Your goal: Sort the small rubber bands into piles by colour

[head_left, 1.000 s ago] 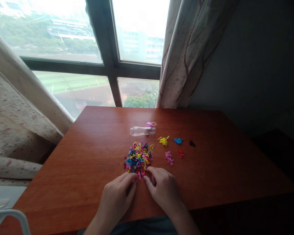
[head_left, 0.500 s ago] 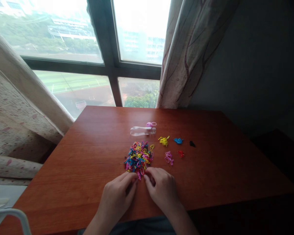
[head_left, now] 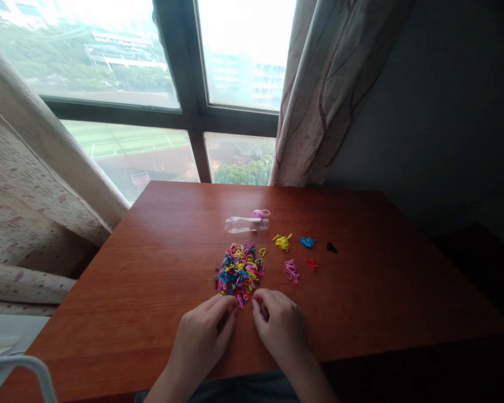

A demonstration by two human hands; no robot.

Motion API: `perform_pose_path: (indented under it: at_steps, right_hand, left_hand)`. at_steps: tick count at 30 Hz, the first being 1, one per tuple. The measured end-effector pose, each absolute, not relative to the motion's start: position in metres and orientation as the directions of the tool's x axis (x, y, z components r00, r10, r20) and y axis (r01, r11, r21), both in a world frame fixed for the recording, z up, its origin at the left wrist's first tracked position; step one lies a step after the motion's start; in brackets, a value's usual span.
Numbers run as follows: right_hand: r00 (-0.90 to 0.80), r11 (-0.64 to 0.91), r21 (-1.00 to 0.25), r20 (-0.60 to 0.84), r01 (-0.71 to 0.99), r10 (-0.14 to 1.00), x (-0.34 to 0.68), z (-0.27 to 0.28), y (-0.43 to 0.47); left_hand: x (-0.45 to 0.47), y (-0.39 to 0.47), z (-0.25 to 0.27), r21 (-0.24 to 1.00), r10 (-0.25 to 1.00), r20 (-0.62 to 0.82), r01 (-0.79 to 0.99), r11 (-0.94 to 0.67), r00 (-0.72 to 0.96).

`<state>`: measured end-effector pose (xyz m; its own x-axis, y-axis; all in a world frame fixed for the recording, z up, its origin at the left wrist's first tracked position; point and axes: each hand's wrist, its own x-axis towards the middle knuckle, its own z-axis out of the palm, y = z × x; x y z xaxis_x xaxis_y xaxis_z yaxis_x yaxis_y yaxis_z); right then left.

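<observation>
Bands (head_left: 239, 267) just beside right hand (head_left: 281, 322)

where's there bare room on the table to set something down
Bare tabletop lies left of the mixed pile, and right of the black cluster out to the right edge. It's crowded in the middle: bottle behind the pile, left hand and right hand at its near side.

A pile of bands (head_left: 239, 270) lies on the table (head_left: 130, 302) just beyond the left grip (head_left: 205, 327) and right grip (head_left: 282, 320) — the bottle (head_left: 244, 225) farther behind it, five heaps (head_left: 291, 271) ahead and right of the latter.
</observation>
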<state>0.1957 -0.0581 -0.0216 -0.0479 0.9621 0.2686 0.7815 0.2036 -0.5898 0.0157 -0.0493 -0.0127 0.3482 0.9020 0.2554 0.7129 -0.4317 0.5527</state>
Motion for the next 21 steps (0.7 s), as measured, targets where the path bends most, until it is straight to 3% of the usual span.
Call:
perform_pose_path:
  at_steps: [8, 14, 21]
  right_hand:
    - [0.105, 0.121, -0.740, 0.252, 0.662, 0.962, 0.227, -0.028, -0.064]
    - [0.339, -0.078, -0.658, 0.280, 0.749, 0.898, 0.302, -0.031, -0.050]
    - [0.416, -0.237, -0.571, 0.204, 0.786, 0.886, 0.326, -0.033, -0.036]
  left_hand:
    - [0.013, -0.050, -0.015, 0.558, 0.898, 0.259, 0.704, -0.439, 0.355]
    - [0.014, -0.050, -0.014, 0.550, 0.896, 0.272, 0.707, -0.444, 0.351]
    - [0.014, -0.049, -0.014, 0.544, 0.898, 0.268, 0.715, -0.440, 0.349]
